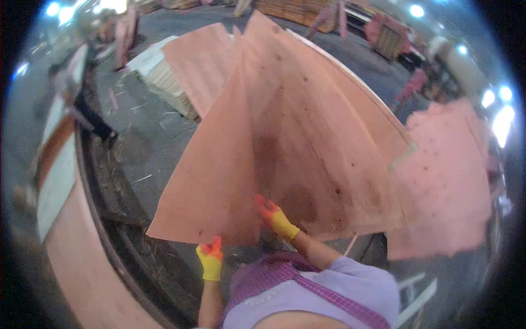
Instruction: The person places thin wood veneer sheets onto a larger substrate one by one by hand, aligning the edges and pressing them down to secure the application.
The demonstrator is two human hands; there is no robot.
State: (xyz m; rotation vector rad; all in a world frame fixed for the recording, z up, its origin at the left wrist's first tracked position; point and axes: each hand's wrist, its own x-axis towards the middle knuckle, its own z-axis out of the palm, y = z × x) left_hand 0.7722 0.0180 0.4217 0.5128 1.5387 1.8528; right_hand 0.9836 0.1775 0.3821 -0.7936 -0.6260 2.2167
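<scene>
One purple checked apron over a lavender shirt fills the nearest part of the view. Just beyond it, the left hand, in a yellow glove with orange-red fingers, is at the near edge of a thin reddish-brown sheet, close to its left corner. Its grip is closed, pinching that edge. The right hand, gloved alike, reaches farther in, its fingers pointing up and left near the sheet's right side; I cannot tell how far its grip is open, or whether it has hold of anything.

The sheet spreads away in front of the body, curved and narrowing toward its far end. It lies over the left part of a fanned pile of similar sheets, which shows dark knots and brownish stains. Off to the left, a long pale-pink panel runs beside a dark rail. To the right lies a ragged-edged pink stack.

Farther off at the left, a pale stack rests on the grey floor, partly covered by another reddish sheet. A blurred person in dark trousers is at the far left. Layered brown boards stand at the back.
</scene>
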